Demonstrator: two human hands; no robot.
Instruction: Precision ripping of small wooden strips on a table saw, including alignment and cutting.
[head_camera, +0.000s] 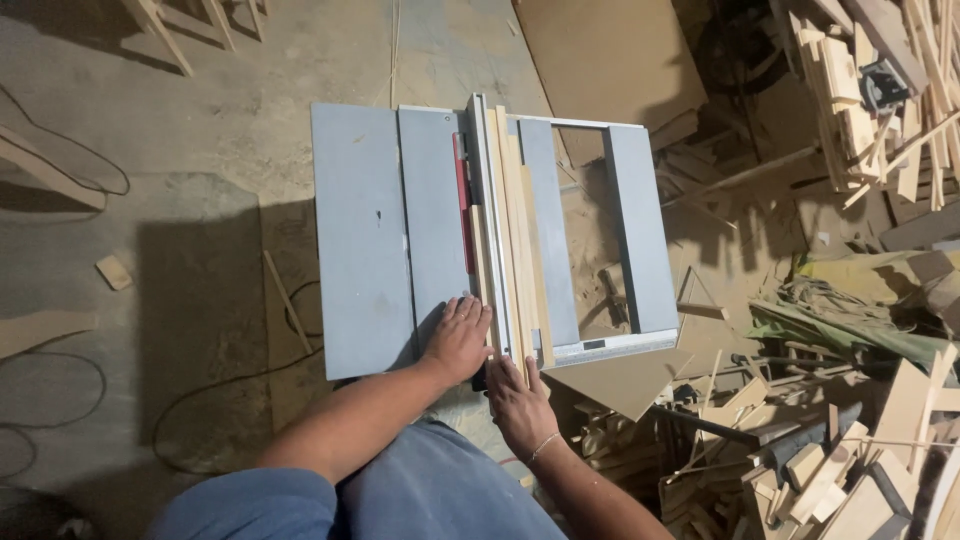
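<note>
1. The left hand (457, 338) lies flat on the grey table saw top (362, 250) at its near edge, fingers straight and close together, with the fingertips just beside the near end of a thin wooden strip (482, 270).
2. The right hand (520, 400) is at the near end of a bundle of long wooden strips (520, 230). Its fingers curl onto the strip ends, though whether they pinch them cannot be told from this angle.
3. The strips run near to far along the metal rip fence (483, 170), touching its right side. The thin strip lies on the fence's left side, next to the red blade insert (462, 200).
4. To the right of the fence the saw top has an open rectangular gap (590, 250) framed by a grey extension panel (640, 230) (sawdust and a small tool show on the floor through it).
5. A flat brown board (600, 50) lies on the floor beyond the saw. Another board corner (625, 380) sticks out under the saw's near right edge, close to the right hand.
6. A large heap of wood offcuts (850, 440) crowds the near right, and a stack of slats (870, 90) fills the far right.
7. Black cables (60, 390) loop over the concrete floor (200, 130) on the left, with a small wood block (113, 271) nearby.
8. No packages or signs can be made out. A pale scale strip (610, 346) edges the saw's near right rail.
</note>
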